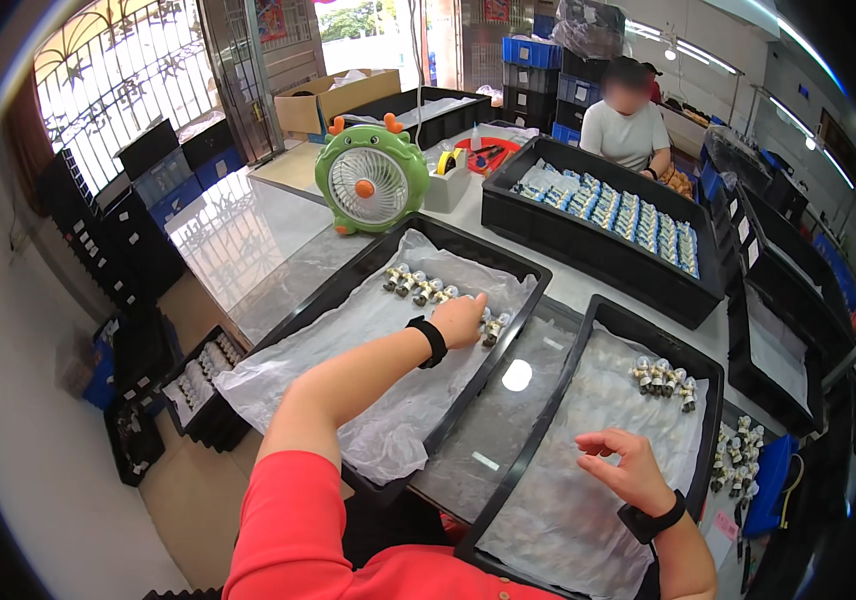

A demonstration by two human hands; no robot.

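My left hand (460,320) reaches into the left black tray (516,262), over a row of small bulb-like parts (421,287) with clear domes and brass-coloured bodies. Its fingers are curled at the row's right end, beside more of these parts (493,328); whatever they grip is hidden. Over the right black tray (548,420), my right hand (630,468) hangs open, thumb and fingers apart with nothing between them. Just beyond it, a short cluster of the same bulb-like parts (660,378) lies on the tray's white sheet.
A green animal-shaped fan (370,180) stands behind the left tray. Farther back, a black crate (598,277) holds rows of blue-and-white parts. Loose bulb-like parts (738,455) lie right of my right tray. Across the table sits a person in white (628,135).
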